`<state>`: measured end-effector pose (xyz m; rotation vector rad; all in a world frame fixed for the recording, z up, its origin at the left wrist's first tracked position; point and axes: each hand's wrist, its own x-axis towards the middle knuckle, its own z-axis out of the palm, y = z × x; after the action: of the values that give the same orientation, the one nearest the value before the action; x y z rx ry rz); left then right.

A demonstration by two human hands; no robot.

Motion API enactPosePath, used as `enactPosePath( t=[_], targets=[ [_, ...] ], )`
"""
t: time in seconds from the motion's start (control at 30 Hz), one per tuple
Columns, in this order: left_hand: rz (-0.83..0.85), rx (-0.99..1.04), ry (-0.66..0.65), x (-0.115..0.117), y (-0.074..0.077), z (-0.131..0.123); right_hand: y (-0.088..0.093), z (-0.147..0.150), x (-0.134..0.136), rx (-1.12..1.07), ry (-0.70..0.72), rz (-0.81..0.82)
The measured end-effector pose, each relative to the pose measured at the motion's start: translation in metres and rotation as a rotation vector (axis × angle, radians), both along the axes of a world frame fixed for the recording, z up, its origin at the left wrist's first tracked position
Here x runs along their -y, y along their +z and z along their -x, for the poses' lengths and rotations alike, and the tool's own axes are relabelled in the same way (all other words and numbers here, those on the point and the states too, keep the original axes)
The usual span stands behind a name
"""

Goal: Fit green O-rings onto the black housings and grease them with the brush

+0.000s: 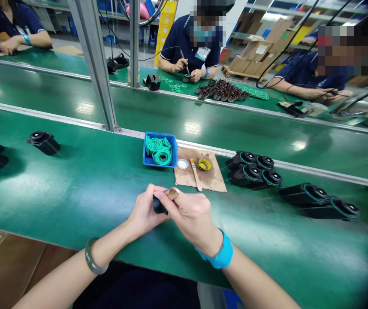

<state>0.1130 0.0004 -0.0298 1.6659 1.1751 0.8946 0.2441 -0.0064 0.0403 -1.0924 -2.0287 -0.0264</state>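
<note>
Just in front of my body, my left hand [145,210] is wrapped round a small black part [160,205], mostly hidden by the fingers. My right hand [192,212] is closed against it from the right. A flat tan wooden-looking piece [173,193] sticks out at the right hand's fingers; its other end is hidden. Beyond the hands stands a blue bin [144,159] holding green rubber rings [162,155]. Beside it, a brown cardboard sheet [214,182] carries a brush [196,175], a yellow-rimmed pot [204,165] and a round white lid [182,164].
Several black housings [251,174] with green rings stand at right; more black housings [44,143] are at left. A metal post [95,64] rises from the bench rail. Across the bench, co-workers [187,47] handle parts near a pile of dark parts [222,90].
</note>
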Motion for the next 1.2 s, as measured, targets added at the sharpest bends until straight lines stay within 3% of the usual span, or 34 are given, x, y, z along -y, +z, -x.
enactPosePath(
  t=[0.1, 0.33, 0.4, 0.53, 0.67, 0.83, 1.0, 1.2],
  targets=[
    [0.016, -0.056, 0.019, -0.001, -0.003, -0.002, 0.001, 0.006, -0.008, 0.073, -0.078, -0.023],
    [0.059, 0.050, 0.055, 0.000, 0.000, -0.005, 0.004, 0.012, -0.030, 0.125, -0.190, -0.073],
    [0.050, 0.074, 0.057, 0.001, 0.000, -0.004, 0.010, 0.004, -0.032, -0.019, -0.180, -0.008],
    [-0.021, 0.133, 0.029, 0.005, 0.002, 0.001, 0.031, -0.031, -0.019, -0.513, -0.247, 0.215],
    [-0.098, 0.260, -0.021, 0.012, 0.006, 0.006, 0.038, -0.079, 0.009, -0.893, -0.252, 0.159],
    [-0.124, 0.316, -0.106, 0.017, 0.009, 0.002, 0.012, -0.120, 0.046, -1.033, -0.210, 0.127],
    [-0.057, 0.265, -0.191, 0.018, 0.016, -0.016, -0.021, -0.134, 0.072, -0.767, -0.187, 0.164],
    [0.007, 0.237, -0.342, 0.020, 0.027, -0.049, -0.038, -0.134, 0.086, -0.509, -0.053, 0.241]
  ],
)
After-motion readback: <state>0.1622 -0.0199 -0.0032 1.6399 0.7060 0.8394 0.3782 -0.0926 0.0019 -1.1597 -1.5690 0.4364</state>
